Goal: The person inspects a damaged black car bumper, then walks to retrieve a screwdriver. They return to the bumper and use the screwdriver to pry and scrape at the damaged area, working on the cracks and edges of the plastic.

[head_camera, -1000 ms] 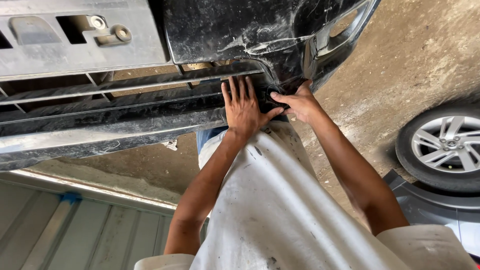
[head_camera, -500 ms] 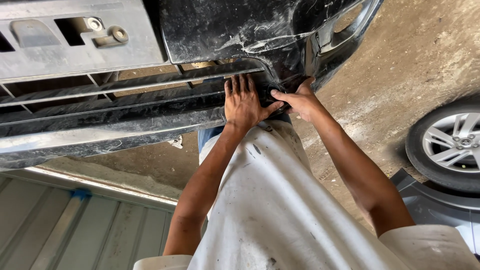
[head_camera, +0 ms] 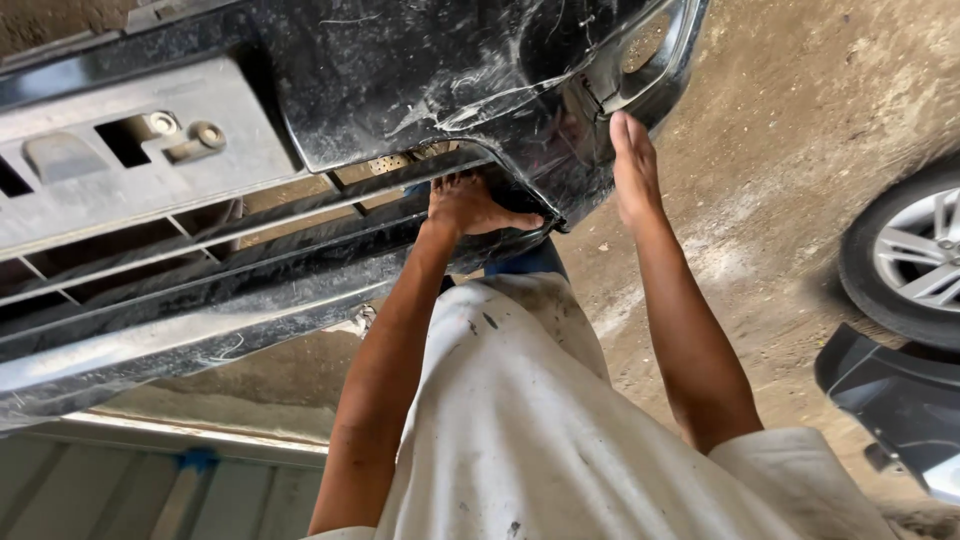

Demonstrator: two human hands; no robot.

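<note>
Black car bumper (head_camera: 400, 90), scratched and dusty, long axis running from left to right, directly in front of both hands. Left hand (head_camera: 470, 205) curled over lower grille slat (head_camera: 300, 255), fingers hidden inside the opening, thumb out along the edge. Right hand (head_camera: 633, 165) open and flat against the bumper corner, gripping nothing. Left hand nearer the bumper's middle. Grey wheel (head_camera: 915, 255) far right of the bumper.

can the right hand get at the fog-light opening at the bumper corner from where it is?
Probably yes. The right hand lies flat on the black bumper just below the fog-light opening, with nothing between them. The left hand is off at the lower grille slot.
</note>
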